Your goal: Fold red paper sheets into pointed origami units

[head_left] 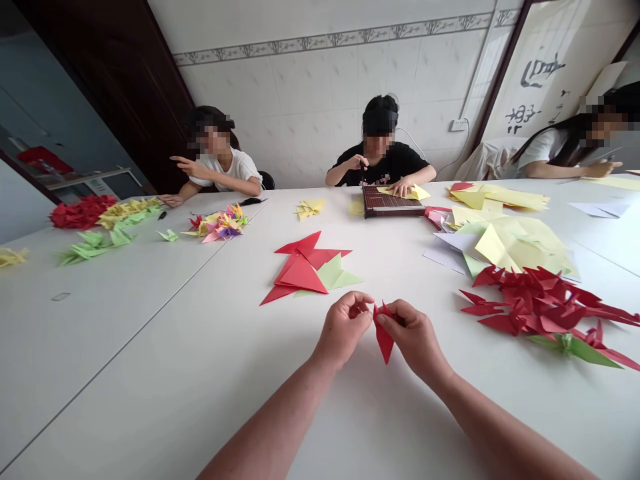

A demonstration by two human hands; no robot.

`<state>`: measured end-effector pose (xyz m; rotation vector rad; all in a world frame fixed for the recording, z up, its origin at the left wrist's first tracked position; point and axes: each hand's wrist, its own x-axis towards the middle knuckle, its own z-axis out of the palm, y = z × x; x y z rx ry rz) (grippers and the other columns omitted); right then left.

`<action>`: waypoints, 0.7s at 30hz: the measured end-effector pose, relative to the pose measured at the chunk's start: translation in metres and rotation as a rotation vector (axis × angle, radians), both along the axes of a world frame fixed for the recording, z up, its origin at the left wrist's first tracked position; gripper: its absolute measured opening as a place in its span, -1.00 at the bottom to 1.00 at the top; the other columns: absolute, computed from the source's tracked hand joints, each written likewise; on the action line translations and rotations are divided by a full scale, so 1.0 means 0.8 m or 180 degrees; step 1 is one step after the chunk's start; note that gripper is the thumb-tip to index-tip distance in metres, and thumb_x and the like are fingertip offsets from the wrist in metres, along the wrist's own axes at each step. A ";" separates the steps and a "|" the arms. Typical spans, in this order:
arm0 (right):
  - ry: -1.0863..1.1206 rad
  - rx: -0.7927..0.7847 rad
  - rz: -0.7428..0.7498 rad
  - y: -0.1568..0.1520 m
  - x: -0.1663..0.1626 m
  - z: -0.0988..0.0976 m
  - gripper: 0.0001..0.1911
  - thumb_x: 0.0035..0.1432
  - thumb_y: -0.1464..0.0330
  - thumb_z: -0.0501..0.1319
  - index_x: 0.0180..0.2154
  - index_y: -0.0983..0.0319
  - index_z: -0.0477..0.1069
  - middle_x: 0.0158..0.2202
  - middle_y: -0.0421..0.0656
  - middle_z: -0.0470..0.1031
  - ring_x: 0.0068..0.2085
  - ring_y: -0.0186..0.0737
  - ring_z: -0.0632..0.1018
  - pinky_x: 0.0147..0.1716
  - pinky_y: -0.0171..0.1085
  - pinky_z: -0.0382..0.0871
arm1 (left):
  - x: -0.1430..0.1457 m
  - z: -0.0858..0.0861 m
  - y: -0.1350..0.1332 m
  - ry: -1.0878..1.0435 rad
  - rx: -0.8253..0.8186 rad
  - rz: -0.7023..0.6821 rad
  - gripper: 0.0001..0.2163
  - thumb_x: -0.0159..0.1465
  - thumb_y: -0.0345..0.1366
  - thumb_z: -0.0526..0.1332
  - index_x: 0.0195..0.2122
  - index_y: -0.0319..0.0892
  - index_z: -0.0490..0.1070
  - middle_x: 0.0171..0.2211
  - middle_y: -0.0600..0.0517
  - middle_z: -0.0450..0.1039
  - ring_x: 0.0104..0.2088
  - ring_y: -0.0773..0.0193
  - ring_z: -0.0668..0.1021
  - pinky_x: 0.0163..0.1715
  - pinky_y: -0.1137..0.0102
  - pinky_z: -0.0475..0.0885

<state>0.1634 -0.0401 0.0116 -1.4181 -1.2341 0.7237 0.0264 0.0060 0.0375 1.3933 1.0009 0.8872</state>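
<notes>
A red folded paper crane (385, 345) is held above the table, its long point hanging down and two narrow tips upward. My right hand (411, 328) pinches its body between thumb and fingers. Closed at the crane's upper left tip is my left hand (346, 327), thumb and curled fingers pressed together there. Beyond my hands lie several red folded paper triangles (301, 275), partly over a light green folded sheet (336, 273). To the right sits a pile of red paper cranes (537, 300), with a green paper crane (583, 348) at its near edge.
Yellow paper sheets (525, 243) are heaped at the right. Across the white table (200, 373), a person works at a paper trimmer (390, 207). Other people sit at far left and far right. Colourful cranes (223, 225), red ones (83, 212) and green ones (95, 245) lie at left.
</notes>
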 end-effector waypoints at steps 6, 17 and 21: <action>0.0879 -0.0554 0.0752 0.002 0.009 0.012 -0.63 0.01 0.06 0.30 -0.51 0.23 0.38 -0.56 -0.23 0.36 -0.48 -0.33 0.32 -0.43 -0.30 0.22 | -0.006 -0.001 0.005 0.0621 0.1388 -0.0098 -0.82 0.13 -0.45 0.14 -0.30 -0.10 0.49 -0.27 0.05 0.44 -0.29 0.33 0.46 -0.24 0.42 0.41; 0.1444 -0.0733 0.1635 0.007 0.026 0.001 -0.68 0.10 0.12 0.28 -0.48 0.24 0.40 -0.61 -0.25 0.39 -0.59 -0.39 0.37 -0.55 -0.36 0.19 | -0.008 0.005 0.008 0.0706 0.1921 -0.0276 -0.86 0.08 -0.54 0.14 -0.47 -0.15 0.38 -0.42 0.10 0.41 -0.38 0.37 0.47 -0.36 0.47 0.40; 0.1530 -0.0711 0.1769 0.007 0.029 0.000 -0.70 0.13 0.15 0.27 -0.47 0.24 0.42 -0.61 -0.26 0.38 -0.59 -0.40 0.36 -0.56 -0.37 0.18 | -0.006 0.009 0.002 0.0680 0.1720 -0.0167 -0.88 0.08 -0.52 0.13 -0.50 -0.16 0.35 -0.43 0.10 0.41 -0.39 0.37 0.46 -0.36 0.47 0.38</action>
